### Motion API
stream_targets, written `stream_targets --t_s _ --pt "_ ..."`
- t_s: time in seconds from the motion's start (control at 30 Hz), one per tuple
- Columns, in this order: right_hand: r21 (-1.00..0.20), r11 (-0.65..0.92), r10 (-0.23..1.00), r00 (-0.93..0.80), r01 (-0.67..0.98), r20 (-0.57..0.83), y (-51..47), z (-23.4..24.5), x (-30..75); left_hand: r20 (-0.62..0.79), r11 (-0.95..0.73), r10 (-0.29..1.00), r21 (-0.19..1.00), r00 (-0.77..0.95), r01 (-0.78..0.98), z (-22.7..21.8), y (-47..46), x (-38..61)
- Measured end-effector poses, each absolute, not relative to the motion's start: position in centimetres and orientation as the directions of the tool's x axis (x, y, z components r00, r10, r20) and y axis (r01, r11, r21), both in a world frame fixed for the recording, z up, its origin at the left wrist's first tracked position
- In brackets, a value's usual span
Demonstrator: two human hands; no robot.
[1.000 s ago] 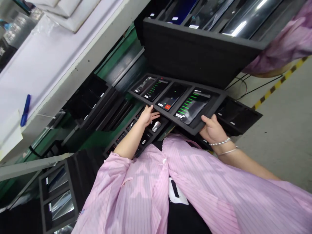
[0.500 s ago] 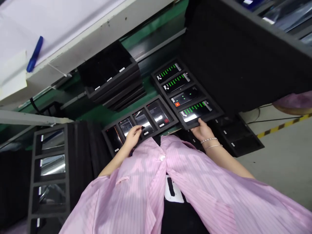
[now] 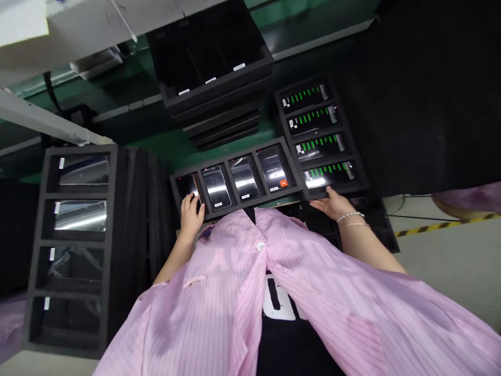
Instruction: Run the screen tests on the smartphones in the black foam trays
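A black foam tray (image 3: 229, 210) with several phone-like devices lies in front of my body. Over its leftmost slot my left hand (image 3: 191, 215) rests with fingers apart, the tips touching or just above the dark-screened phone (image 3: 188, 184) there. A phone with an orange square (image 3: 273, 169) sits in the rightmost slot. My right hand (image 3: 334, 203) grips the near edge of a second foam tray (image 3: 313, 194), thumb on top and fingers at the rim. In that tray several phones (image 3: 319, 146) show rows of green bars.
A stack of black trays (image 3: 219, 90) stands beyond the middle tray. At the left, another foam tray (image 3: 41, 243) holding devices leans upright beside more trays. Black cloth (image 3: 422, 104) hangs at the right. A yellow-black floor strip (image 3: 450, 223) runs behind it.
My left hand has moved left from the middle slots to the leftmost one. Green bars now fill the third screen of the right tray, and an orange square shows in the middle tray.
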State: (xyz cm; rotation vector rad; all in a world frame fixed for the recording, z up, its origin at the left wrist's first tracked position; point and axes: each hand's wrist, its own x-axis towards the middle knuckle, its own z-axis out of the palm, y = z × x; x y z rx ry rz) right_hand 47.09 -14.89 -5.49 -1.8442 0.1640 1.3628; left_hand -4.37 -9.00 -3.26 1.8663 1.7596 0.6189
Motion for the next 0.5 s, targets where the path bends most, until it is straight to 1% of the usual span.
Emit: stream_targets --t_s 0.23,0.5 --pt "-0.558 -0.655 0.397 0.397 -0.51 -0.828 -15.12 -6.02 46.14 0.016 -0.046 0.999 0.626 0.047 0.778 -3.48 -8.98 -3.45" --pt "-0.565 -0.689 0.443 0.353 -0.454 -0.824 -15.68 -5.57 46.58 -0.018 -0.015 0.999 0.608 0.032 0.794 -3.58 -8.82 -3.41"
